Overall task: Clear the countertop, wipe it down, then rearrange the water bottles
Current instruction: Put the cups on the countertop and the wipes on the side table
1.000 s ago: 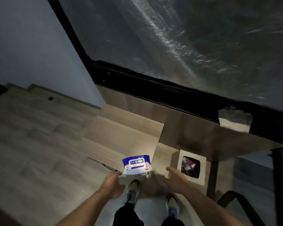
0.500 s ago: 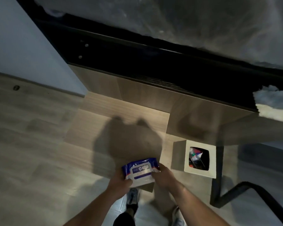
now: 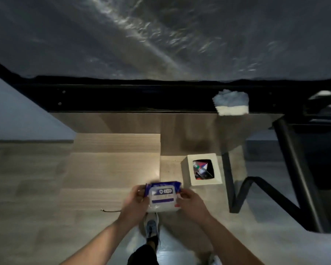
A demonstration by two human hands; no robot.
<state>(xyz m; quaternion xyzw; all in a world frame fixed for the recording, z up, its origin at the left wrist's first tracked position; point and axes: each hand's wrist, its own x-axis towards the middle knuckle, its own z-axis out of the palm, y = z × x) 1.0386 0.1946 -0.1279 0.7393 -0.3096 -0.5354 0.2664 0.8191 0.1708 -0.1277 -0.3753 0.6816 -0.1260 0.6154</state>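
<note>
A blue and white pack of wet wipes (image 3: 162, 196) is held low in front of me, above the floor. My left hand (image 3: 135, 200) grips its left side, and my right hand (image 3: 191, 201) pinches its right edge. The dark, glossy countertop (image 3: 161, 35) fills the top of the view, with a black front edge below it. A white cloth or sponge (image 3: 231, 103) sits at that edge on the right. No water bottles are in view.
A square white bin (image 3: 203, 170) holding coloured rubbish stands on the wooden floor right of the pack. Black metal table legs (image 3: 294, 169) rise at the right. A pale wall (image 3: 17, 115) is at the left. My shoe (image 3: 151, 225) shows below the pack.
Both hands closed on the wipes pack and lifted it slightly. The view swung so the counter edge now runs level across the frame.
</note>
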